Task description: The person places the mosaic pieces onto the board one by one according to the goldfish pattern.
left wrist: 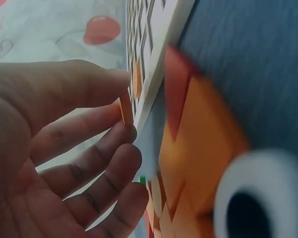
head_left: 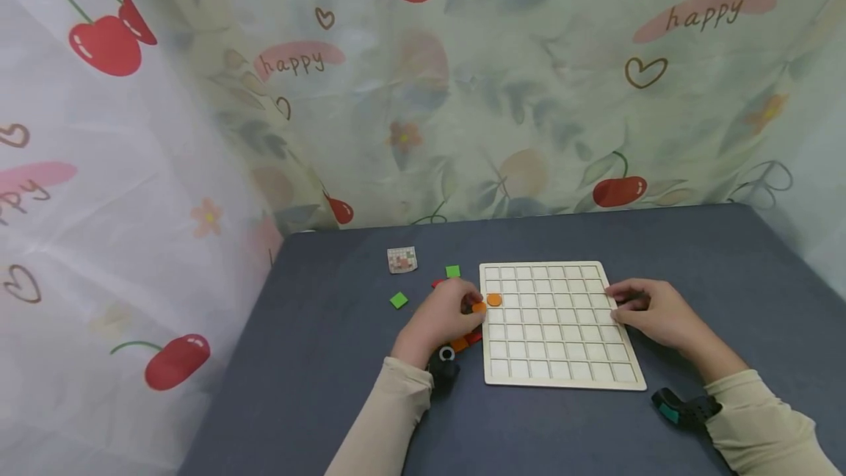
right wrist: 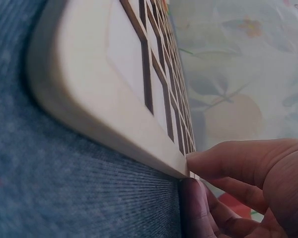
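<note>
A pale wooden grid board (head_left: 548, 333) lies on the dark table, with one orange disc (head_left: 494, 300) in a cell of its leftmost column. At the board's left edge, my left hand (head_left: 444, 314) pinches a small orange piece (left wrist: 125, 110) between thumb and index finger, the other fingers loosely bent. My right hand (head_left: 657, 311) grips the board's right edge, thumb at the rim and fingers against the side. Under and beside the left hand lie orange pieces (left wrist: 198, 134) and a red piece (left wrist: 176, 87), partly hidden by it in the head view.
Two green squares, one nearer (head_left: 399, 300) and one farther (head_left: 452, 271), lie left of the board. A small card with a printed grid pattern (head_left: 402, 260) is at the back left. A patterned curtain (head_left: 423, 94) hangs behind the table.
</note>
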### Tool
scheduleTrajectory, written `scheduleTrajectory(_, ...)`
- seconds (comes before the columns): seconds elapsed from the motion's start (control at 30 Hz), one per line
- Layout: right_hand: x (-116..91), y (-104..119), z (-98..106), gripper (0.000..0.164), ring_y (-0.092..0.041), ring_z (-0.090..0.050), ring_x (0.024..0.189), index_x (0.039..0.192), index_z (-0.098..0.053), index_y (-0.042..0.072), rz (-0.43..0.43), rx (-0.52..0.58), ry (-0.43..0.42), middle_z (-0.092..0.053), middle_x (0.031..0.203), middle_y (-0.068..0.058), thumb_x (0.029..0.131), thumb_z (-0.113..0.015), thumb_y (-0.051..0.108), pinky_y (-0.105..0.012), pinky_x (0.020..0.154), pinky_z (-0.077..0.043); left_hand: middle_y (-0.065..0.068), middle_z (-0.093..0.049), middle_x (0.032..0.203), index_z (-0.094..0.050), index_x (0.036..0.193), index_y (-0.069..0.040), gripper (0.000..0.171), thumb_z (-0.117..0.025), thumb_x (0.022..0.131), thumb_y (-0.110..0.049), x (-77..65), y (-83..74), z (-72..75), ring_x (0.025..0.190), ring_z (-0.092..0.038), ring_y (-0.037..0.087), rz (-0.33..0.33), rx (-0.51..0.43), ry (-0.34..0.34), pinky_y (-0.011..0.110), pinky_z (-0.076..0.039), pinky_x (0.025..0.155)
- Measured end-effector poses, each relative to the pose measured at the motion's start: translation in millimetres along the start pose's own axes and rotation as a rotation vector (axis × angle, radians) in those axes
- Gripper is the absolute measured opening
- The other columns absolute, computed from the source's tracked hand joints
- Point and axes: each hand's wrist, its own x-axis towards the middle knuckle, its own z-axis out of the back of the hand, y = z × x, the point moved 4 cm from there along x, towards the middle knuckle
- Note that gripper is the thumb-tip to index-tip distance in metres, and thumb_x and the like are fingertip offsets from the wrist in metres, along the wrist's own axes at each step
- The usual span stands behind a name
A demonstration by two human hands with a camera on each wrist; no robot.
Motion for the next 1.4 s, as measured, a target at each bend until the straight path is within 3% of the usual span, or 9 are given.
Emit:
scheduleTrajectory(0.2,-1,-3,1,0.042,-0.011,-0.064,0.095,0.134,-0.069,-0.002,-0.006,0.0,0.003,-0.068,0.13,-0.025,0.095,-0.078,0.013,-0.025,0.073,-0.055,0.007,-0.07,0.11,-0.077,0.118,-0.005,0.024,-0.075,0.097,-0.017,-2.4,-12.9,-10.9,0.09,-0.061,0.013,-0.053,0.042,0.046,0.026,-0.055,0.083)
scheduleTrajectory(0.43,0,-2,0,0.042,-0.017,-0.064,0.098,0.134,-0.068,-0.002,0.003,0.003,0.006,-0.069,0.128,-0.024,0.096,-0.077,0.014,-0.025,0.073,-0.054,0.003,-0.071,0.102,-0.078,0.112,-0.006,0.022,-0.08,0.095,-0.019,-4.5,-17.3,-16.4,0.084,-0.062,0.012,-0.079,0.081,0.064,0.023,-0.054,0.08)
scheduleTrajectory(0.7,-1,-1,0,0.042,-0.019,-0.064,0.1,0.133,-0.069,-0.002,-0.004,0.004,0.007,-0.068,0.128,-0.024,0.096,-0.077,0.013,-0.025,0.073,-0.054,0.004,-0.071,0.101,-0.078,0.11,-0.006,0.02,-0.082,0.093,-0.018,-5.6,-18.3,-20.3,0.083,-0.061,0.011,-0.07,0.064,0.08,0.023,-0.054,0.08)
scheduleTrajectory(1.1,1,-1,2,0.043,-0.012,-0.063,0.093,0.134,-0.068,-0.002,-0.009,0.014,0.01,-0.07,0.126,-0.022,0.096,-0.077,0.014,-0.025,0.072,-0.053,0.001,-0.074,0.099,-0.081,0.107,-0.008,0.019,-0.085,0.091,-0.018,-5.2,-20.6,-19.8,0.082,-0.062,0.008,-0.069,0.061,0.079,0.021,-0.054,0.077)
scheduleTrajectory(1.23,2,-1,2,0.043,-0.009,-0.063,0.092,0.134,-0.068,-0.002,-0.009,0.014,0.012,-0.07,0.128,-0.023,0.095,-0.077,0.013,-0.025,0.072,-0.054,0.002,-0.072,0.098,-0.08,0.112,-0.006,0.026,-0.085,0.091,-0.021,-4.2,-18.2,-17.9,0.081,-0.061,0.009,-0.07,0.025,0.083,0.021,-0.053,0.075)
scheduleTrajectory(1.4,1,-1,2,0.043,-0.01,-0.063,0.093,0.135,-0.068,-0.002,-0.009,0.013,0.01,-0.07,0.128,-0.023,0.096,-0.077,0.013,-0.025,0.072,-0.054,0.003,-0.069,0.099,-0.077,0.122,-0.007,0.031,-0.081,0.095,-0.022,-5.8,-9.4,-2.9,0.081,-0.06,0.012,-0.011,0.01,0.015,0.027,-0.054,0.073)
